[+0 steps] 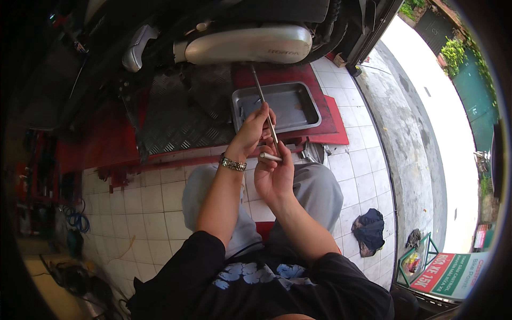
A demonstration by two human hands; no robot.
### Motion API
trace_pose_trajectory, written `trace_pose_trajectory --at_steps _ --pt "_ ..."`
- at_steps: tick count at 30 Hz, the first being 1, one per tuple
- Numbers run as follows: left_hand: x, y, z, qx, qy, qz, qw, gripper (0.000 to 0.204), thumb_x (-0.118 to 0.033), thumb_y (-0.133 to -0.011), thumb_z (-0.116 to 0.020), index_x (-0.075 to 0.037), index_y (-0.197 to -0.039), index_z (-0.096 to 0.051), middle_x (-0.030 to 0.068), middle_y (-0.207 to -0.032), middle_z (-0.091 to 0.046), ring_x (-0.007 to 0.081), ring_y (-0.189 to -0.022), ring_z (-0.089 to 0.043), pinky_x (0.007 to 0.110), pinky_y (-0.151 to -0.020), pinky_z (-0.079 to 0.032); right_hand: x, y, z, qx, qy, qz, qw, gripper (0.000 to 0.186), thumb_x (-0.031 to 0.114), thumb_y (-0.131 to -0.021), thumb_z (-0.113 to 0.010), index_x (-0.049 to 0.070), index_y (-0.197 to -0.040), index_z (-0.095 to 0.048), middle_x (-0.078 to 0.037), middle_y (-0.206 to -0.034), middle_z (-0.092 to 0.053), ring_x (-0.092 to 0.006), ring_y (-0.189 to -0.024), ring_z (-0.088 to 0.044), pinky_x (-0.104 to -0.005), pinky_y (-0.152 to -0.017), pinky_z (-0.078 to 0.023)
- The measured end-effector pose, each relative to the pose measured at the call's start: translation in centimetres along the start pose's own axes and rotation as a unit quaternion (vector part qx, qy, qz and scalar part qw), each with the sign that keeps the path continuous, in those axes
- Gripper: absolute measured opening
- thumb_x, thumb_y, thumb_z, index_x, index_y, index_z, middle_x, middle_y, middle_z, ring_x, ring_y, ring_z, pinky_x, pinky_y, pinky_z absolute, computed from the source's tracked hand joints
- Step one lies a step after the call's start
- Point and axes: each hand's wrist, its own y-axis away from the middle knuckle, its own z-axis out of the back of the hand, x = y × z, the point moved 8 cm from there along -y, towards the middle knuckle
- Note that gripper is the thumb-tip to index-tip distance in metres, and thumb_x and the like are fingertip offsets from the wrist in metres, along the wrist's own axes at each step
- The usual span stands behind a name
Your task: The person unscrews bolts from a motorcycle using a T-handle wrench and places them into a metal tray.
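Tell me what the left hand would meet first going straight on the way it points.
In the picture, the left hand, gripping the rod, points at the tray first. Depth is unclear, though: held high enough, it might pass over and meet the silver cover.

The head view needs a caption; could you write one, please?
Left hand and right hand hold a metal tool beside a motorbike.
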Motion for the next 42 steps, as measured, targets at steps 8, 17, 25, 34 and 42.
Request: trace_pose_trajectory --at_steps 8,17,25,34,42 --pt "-1.2 -0.2 -0.1 0.005 -0.003 0.002 1.000 0.052 -0.052 -0.106 -0.041 -0.008 -0.081 -0.056 -0.0048 -0.067 -0.043 0.0038 -0.053 -0.035 0.020 -0.049 -0.031 0.1 0.0 -1.2 0.024 0.038 -0.025 0.999 0.028 0.023 -0.104 -0.050 0.000 -0.120 -0.054 -0.007 -0.086 -0.057 -0.0132 -0.072 -0.055 -0.0215 -0.061 -0.050" --pt "-2.1 0.6 0.6 0.014 -0.031 0.042 0.999 0.048 -0.048 -0.107 -0.042 -0.008 -0.084 -0.056 -0.0019 -0.074 -0.051 0.0041 -0.056 -0.036 0.021 -0.051 -0.031 -0.1 0.1 -1.3 0.005 0.259 0.004 0.966 0.028 0.028 -0.104 -0.052 0.007 -0.121 -0.055 -0.006 -0.089 -0.062 -0.0137 -0.066 -0.059 -0.0208 -0.060 -0.050" --pt "-2.2 0.7 0.3 0.015 -0.049 0.054 0.997 0.048 -0.048 -0.107 -0.042 -0.008 -0.085 -0.056 -0.0026 -0.074 -0.050 0.0044 -0.056 -0.035 0.021 -0.050 -0.031 0.8 -0.1 -0.8 0.047 0.302 -0.001 0.952 0.027 0.029 -0.104 -0.049 0.009 -0.122 -0.052 -0.007 -0.090 -0.062 -0.0163 -0.072 -0.061 -0.0265 -0.065 -0.051" --pt "-2.3 0.6 0.4 0.009 -0.064 0.045 0.997 0.050 -0.050 -0.107 -0.043 -0.007 -0.086 -0.057 -0.0039 -0.072 -0.047 0.0046 -0.055 -0.033 0.022 -0.050 -0.030 1.0 -0.2 -1.1 0.045 0.336 0.010 0.941 0.030 0.029 -0.103 -0.049 0.007 -0.123 -0.052 -0.008 -0.089 -0.062 -0.0173 -0.069 -0.062 -0.0279 -0.064 -0.052" --pt "-2.2 0.4 0.1 0.002 -0.044 0.030 0.999 0.048 -0.049 -0.107 -0.043 -0.008 -0.084 -0.057 -0.0026 -0.073 -0.050 0.0047 -0.055 -0.033 0.022 -0.051 -0.030 1.2 -0.2 -0.4 0.032 0.270 0.000 0.962 0.030 0.029 -0.104 -0.049 0.006 -0.122 -0.053 -0.008 -0.087 -0.062 -0.0161 -0.069 -0.060 -0.0264 -0.061 -0.050"
